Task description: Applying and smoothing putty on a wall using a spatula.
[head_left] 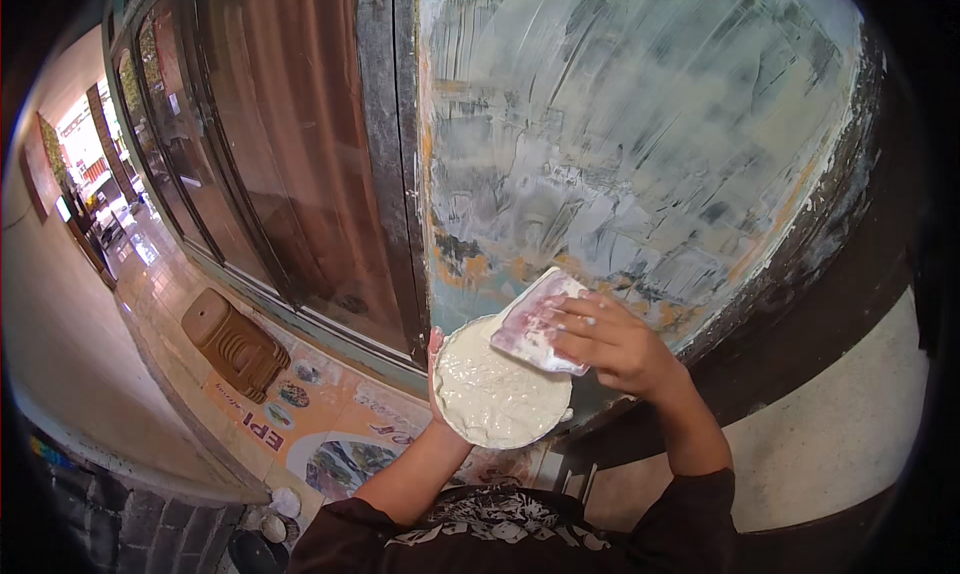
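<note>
"Bowl [484, 445] first: where is it?"

"Low in the middle of the view, in front of the wearer's chest and close to the wall [630, 124]. It is round, and pale, creamy paste [495, 389] fills it nearly to the rim."

"What carries it?"

"The left hand [434, 352], which grasps it from the left and from below. Some fingers show along the left side; the bowl hides the rest."

"And the right hand [618, 342]?"

"Clenched on a scraper [525, 326], a flat, pinkish-white plate smeared with paste. The fingers lie across its face, and there are white spots on them."

"Does the scraper touch the paste?"

"I cannot tell. It is tilted over the bowl's upper right part, and its lower edge hides the surface there."

"How does the wall look?"

"Patchy: grey-green and whitish streaks, with orange marks low down and along the edges."

"What stands around?"

"To the left, a reddish-brown curtain [290, 124] hangs behind dark-framed glass. Below that, a brown plastic stool [235, 342] stands near an orange and white banner [335, 419], which is spread on the floor [150, 292]. At the lower left is a low wall of dark grey blocks [140, 519]."
</note>
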Available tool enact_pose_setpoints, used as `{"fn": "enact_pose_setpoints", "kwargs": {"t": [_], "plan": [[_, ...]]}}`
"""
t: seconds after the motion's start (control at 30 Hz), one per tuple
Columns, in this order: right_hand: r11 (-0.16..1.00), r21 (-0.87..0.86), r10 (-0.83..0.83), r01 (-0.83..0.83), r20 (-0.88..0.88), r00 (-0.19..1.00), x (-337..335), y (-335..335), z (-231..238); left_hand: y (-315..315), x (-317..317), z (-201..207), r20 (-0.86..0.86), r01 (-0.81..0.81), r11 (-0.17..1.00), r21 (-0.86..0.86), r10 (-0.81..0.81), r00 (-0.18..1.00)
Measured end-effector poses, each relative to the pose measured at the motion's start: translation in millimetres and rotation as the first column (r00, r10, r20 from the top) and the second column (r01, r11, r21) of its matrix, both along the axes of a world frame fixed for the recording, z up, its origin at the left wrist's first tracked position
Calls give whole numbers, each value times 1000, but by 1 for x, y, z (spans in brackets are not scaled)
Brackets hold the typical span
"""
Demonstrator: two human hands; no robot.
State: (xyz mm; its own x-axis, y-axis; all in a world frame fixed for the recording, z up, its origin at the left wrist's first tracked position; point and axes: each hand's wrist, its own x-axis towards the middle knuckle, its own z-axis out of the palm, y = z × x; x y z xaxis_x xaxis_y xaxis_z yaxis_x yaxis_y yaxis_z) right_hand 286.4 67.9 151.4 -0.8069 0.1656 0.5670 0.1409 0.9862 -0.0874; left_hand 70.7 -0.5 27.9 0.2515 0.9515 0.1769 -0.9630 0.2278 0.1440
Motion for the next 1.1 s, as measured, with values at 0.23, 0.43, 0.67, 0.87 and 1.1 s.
{"fn": "enact_pose_setpoints", "kwargs": {"t": [0.23,0.43,0.67,0.87,1.1], "plan": [[989,103,74,-102,248,966,-14,-11,7,-6,-3,0,62,112,993,35,-114,991],[998,53,21,-33,224,974,-5,4,-2,-23,-3,19,145,195,973,120,-212,967],[986,-146,-59,77,122,991,4,26,-38,-21,-9,0,122,193,979,61,-199,972],[893,-375,-302,249,-87,949,16,41,-54,-22,-12,5,148,237,962,135,-257,955],[373,-866,-345,-333,-463,817,16,26,-34,-8,-16,9,123,204,978,34,-207,971]]}}
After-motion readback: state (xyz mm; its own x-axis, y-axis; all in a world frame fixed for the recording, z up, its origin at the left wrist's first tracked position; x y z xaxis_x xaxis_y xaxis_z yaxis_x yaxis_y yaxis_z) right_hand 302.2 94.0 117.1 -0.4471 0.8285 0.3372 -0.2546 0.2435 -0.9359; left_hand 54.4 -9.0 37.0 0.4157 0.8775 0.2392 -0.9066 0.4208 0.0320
